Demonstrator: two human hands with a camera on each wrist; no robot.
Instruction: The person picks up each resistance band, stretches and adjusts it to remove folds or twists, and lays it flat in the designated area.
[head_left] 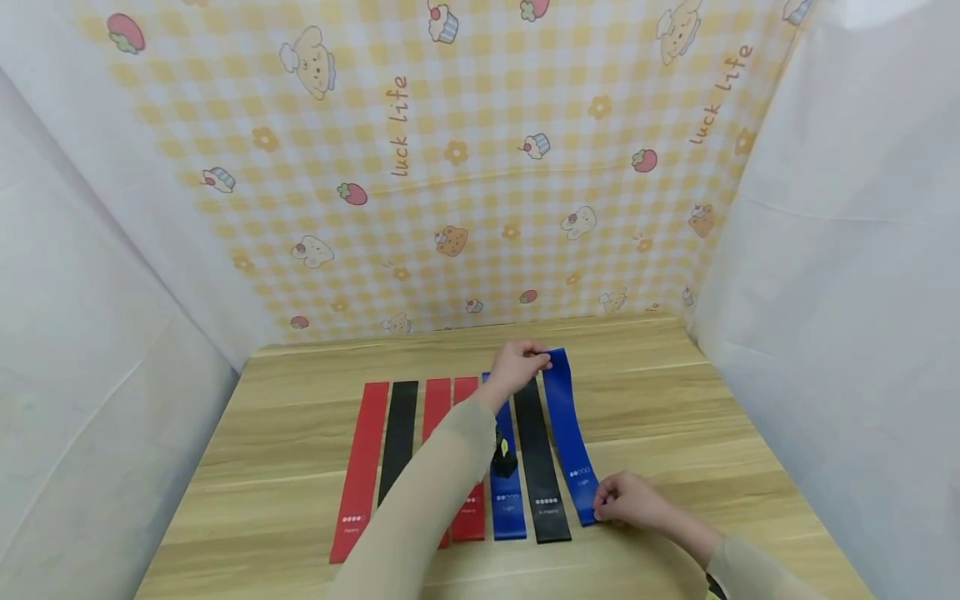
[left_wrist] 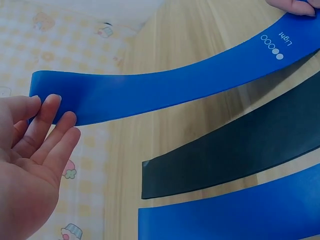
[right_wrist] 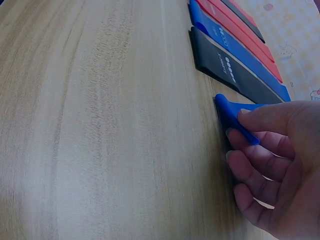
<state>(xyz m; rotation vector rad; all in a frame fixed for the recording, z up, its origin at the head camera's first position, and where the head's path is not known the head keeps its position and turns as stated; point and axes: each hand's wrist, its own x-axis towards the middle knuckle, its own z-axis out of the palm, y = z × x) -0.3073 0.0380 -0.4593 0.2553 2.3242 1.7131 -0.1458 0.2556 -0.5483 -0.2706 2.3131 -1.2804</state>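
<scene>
A blue resistance band [head_left: 566, 417] marked "Light" is stretched out between both hands at the right end of a row of bands. My left hand [head_left: 519, 367] pinches its far end, which is lifted off the table in the left wrist view. Its near end is pinched by my right hand [head_left: 632, 500], thumb on top and fingers beneath, as the right wrist view shows. Just left of it lies a black resistance band [head_left: 542, 458] marked "X-Heavy". Beyond that a second blue resistance band [head_left: 508, 508] lies partly hidden under my left forearm.
Farther left lie red bands, including the leftmost red band [head_left: 362, 467], and another black band [head_left: 399, 425]. The wood-grain table [head_left: 675, 417] meets a yellow checked cloth [head_left: 465, 200] at the back. White cloth walls [head_left: 847, 250] stand at both sides.
</scene>
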